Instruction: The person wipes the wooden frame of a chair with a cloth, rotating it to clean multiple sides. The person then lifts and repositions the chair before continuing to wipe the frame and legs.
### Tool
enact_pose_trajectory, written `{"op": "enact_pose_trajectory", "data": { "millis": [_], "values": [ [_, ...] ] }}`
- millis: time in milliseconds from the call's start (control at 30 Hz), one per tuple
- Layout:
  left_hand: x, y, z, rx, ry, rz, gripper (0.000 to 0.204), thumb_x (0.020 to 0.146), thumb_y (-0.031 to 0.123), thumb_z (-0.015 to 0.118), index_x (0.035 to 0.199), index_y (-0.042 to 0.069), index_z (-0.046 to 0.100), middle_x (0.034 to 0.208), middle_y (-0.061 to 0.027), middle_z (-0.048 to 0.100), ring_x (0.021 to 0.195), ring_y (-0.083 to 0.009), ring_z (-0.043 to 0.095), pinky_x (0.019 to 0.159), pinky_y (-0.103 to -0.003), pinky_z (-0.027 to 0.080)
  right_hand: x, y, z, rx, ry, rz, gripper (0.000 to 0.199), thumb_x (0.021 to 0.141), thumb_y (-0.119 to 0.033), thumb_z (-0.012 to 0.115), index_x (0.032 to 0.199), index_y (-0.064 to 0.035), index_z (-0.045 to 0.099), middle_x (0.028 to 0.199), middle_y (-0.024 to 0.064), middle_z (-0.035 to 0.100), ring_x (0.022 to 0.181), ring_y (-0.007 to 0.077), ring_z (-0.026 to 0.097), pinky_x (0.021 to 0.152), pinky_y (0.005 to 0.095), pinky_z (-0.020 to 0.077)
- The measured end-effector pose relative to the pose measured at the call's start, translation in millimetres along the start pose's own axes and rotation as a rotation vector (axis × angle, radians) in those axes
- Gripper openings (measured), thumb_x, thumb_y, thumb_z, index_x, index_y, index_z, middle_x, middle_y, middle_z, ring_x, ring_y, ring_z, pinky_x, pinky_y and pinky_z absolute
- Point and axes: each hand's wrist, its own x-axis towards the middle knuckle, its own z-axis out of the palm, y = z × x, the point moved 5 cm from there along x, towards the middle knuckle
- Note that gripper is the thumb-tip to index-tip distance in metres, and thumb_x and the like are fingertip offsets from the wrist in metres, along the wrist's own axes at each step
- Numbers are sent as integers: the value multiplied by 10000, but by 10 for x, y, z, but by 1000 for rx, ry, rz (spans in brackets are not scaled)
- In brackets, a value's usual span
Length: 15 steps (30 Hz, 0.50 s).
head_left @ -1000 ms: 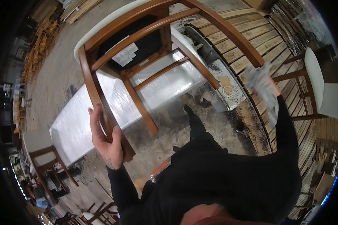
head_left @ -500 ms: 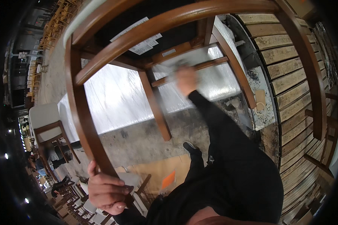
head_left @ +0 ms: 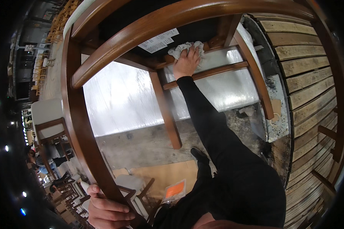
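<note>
Clasping chair leg (head_left: 88,149) in left hand (head_left: 110,210), lower left, likely for steadiness, while holding bunched cloth (head_left: 176,51) in right hand (head_left: 187,65), upper centre.

Seen from the worker's side, a table (head_left: 118,99) lies behind a chair (head_left: 221,70), a platform (head_left: 305,76) right of it, a second chair (head_left: 47,110) left of it, cardboard (head_left: 160,170) before it; a cloth (head_left: 177,52) rests against its underside (head_left: 197,32), beneath the right hand (head_left: 186,65).
</note>
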Motion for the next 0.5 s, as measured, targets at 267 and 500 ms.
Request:
{"op": "enact_pose_trajectory", "data": {
  "millis": [267, 500],
  "values": [
    [-18, 22, 14, 28, 8, -30, 367, 853, 269, 601, 490, 213, 601, 576, 58, 684, 616, -75, 611, 1118, -475, 141, -423, -1142, 231, 478, -152, 411, 667, 858, -326, 690, 1356, 43, 444, 1464, 318, 316, 1377, 519, 255, 1089, 679, 232],
    [-23, -20, -1, -18, -28, -25, 376, 863, 259, 597, 491, 202, 590, 573, 43, 685, 601, -87, 613, 1143, -495, 103, -308, -2555, -809, 1163, 363, -310, 737, 779, -291, 716, 1415, -53, 429, 1495, 254, 334, 1350, 500, 315, 1121, 594, 248]
  ]
}}
